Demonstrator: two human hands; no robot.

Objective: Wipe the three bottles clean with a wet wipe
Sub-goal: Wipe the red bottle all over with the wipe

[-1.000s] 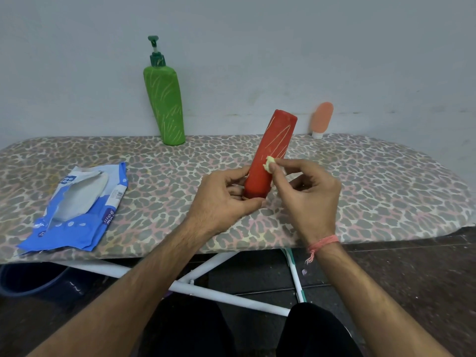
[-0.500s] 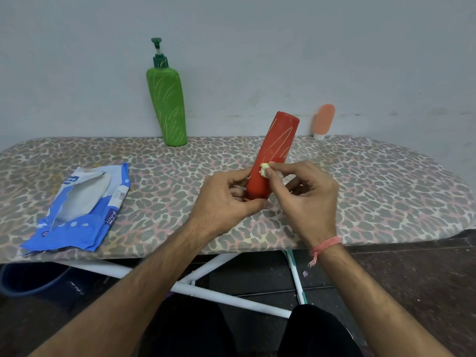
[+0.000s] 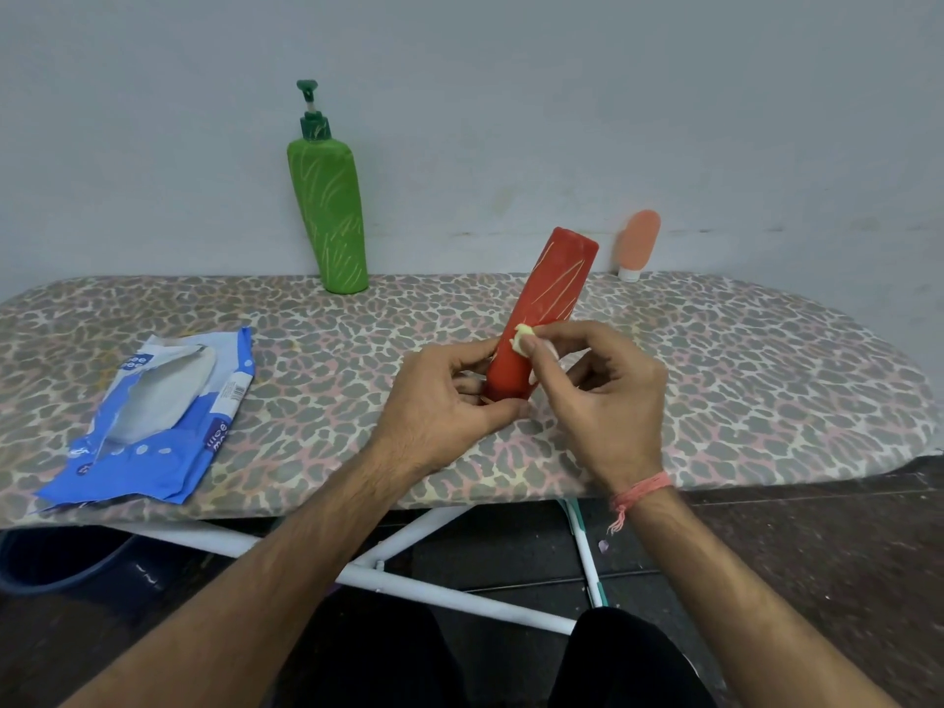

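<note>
A red bottle [image 3: 549,293] with pale streaks leans up and to the right above the board, its lower end gripped by my left hand [image 3: 444,406]. My right hand [image 3: 603,396] pinches a small crumpled wet wipe [image 3: 522,341] against the bottle's lower side. A green pump bottle [image 3: 329,212], also streaked, stands upright at the back by the wall. A small orange tube [image 3: 637,245] stands on its white cap at the back right, leaning on the wall.
A blue wet-wipe packet [image 3: 153,421], torn open, lies on the left of the leopard-print ironing board [image 3: 766,390]. White board legs [image 3: 449,600] and dark floor show below. A dark blue tub [image 3: 56,559] sits under the left edge.
The wipe in my right hand has slid down and to the left along the red bottle. My left hand keeps the same grip.
</note>
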